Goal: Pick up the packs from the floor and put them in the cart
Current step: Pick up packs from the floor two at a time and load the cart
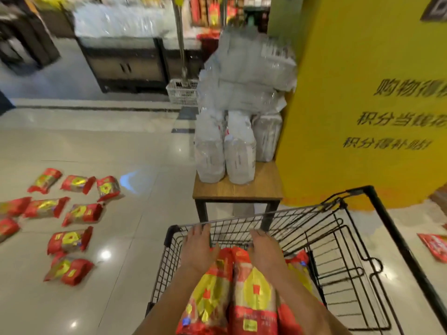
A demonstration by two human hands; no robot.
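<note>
Left hand (pixel 198 250), right hand (pixel 264 251) flat on packs (pixel 232 291), inside cart (pixel 377 213)

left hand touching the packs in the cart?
Touching. Head view: the left hand lies flat on the red packs in the cart, with no gap visible.

packs in cart (pixel 358 238), more packs (pixel 70 223) on floor left of it

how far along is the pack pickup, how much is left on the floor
Partly done. Several red packs already lie in the cart. Both hands, left and right, rest flat on those packs, fingers straight. Left to do: about ten packs on the floor at left and one at right.
</note>
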